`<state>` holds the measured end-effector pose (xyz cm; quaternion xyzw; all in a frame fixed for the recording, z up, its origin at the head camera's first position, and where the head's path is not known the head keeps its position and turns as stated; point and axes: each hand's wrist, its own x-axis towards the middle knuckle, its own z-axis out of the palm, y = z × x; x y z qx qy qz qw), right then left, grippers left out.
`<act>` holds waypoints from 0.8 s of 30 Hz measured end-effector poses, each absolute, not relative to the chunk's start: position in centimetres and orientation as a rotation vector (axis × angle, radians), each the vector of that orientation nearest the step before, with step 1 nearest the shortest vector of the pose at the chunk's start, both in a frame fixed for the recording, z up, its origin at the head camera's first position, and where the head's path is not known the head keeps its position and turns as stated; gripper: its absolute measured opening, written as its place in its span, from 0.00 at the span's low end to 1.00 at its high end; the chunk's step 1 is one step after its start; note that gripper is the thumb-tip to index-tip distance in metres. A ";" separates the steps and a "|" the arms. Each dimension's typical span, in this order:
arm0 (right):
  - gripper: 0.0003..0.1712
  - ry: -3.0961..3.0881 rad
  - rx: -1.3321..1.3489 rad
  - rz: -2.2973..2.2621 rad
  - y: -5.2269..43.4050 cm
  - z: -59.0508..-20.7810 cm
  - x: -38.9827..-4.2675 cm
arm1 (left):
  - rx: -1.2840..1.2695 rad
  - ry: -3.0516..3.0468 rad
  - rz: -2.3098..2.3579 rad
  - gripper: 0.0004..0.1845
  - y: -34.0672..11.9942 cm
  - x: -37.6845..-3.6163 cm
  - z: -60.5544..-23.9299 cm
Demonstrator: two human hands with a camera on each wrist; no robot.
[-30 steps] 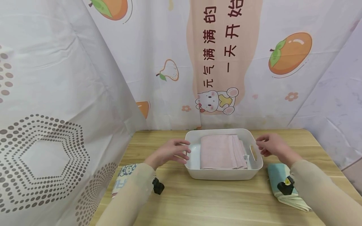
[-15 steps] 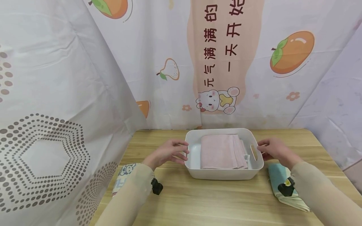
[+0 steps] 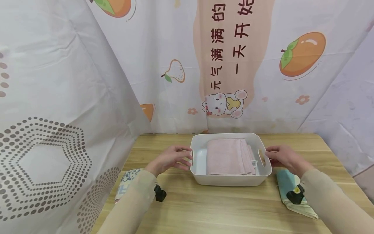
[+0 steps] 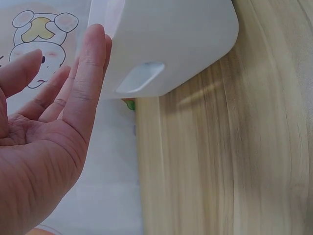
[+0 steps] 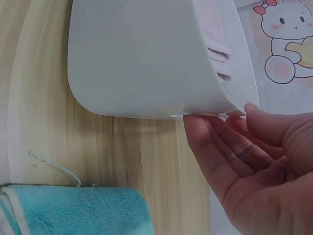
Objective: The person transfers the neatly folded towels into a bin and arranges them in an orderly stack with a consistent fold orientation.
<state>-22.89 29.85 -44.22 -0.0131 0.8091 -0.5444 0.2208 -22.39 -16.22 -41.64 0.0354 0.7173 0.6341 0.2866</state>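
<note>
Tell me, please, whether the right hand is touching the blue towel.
Apart: the right wrist view shows tabletop between the right hand and blue towel.

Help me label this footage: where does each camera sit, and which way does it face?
Head: worn on the head, facing forward and down at a white bin; both sleeves, left hand and right hand show.
Left wrist: on that wrist, facing the bin's end with its handle slot; only the left hand shows.
Right wrist: on that wrist, facing the bin's other end and a blue towel; only the right hand shows.
Both wrist views share the bin and the printed cartoon figure.
</note>
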 end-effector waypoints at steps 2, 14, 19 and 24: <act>0.29 2.236 -0.022 -1.502 29.9 -44.2 -22.8 | 0.099 1.916 1.692 0.24 -16.2 -22.5 -41.7; 0.29 2.205 -0.011 -1.539 29.7 -44.6 -22.9 | 0.079 1.942 1.686 0.24 -17.9 -22.5 -42.3; 0.29 2.184 -0.008 -1.561 29.6 -44.6 -22.8 | 0.029 1.977 1.671 0.23 -19.7 -22.3 -42.7; 0.28 2.173 -0.011 -1.574 29.6 -44.4 -22.7 | 0.017 2.007 1.657 0.24 -21.8 -22.2 -42.9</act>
